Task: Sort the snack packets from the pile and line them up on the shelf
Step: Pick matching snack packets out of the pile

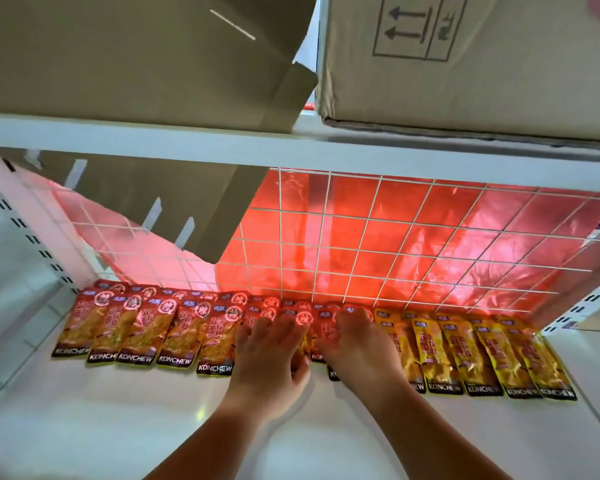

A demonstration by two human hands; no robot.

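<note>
A row of snack packets lies along the back of the white shelf (118,427). Red packets (142,330) overlap from the left to the middle, and yellow packets (465,351) continue to the right. My left hand (274,355) lies flat on the red packets in the middle, fingers stretched forward. Beside it, my right hand (357,344) presses flat on red packets where they meet the yellow ones. Both hands hide the packets under them. No pile is in view.
A white wire grid (361,244) with red film behind it backs the shelf. The upper shelf (291,147) carries two cardboard boxes (465,64). A cardboard flap (170,202) hangs down at the left. Slotted uprights (32,237) stand at both sides.
</note>
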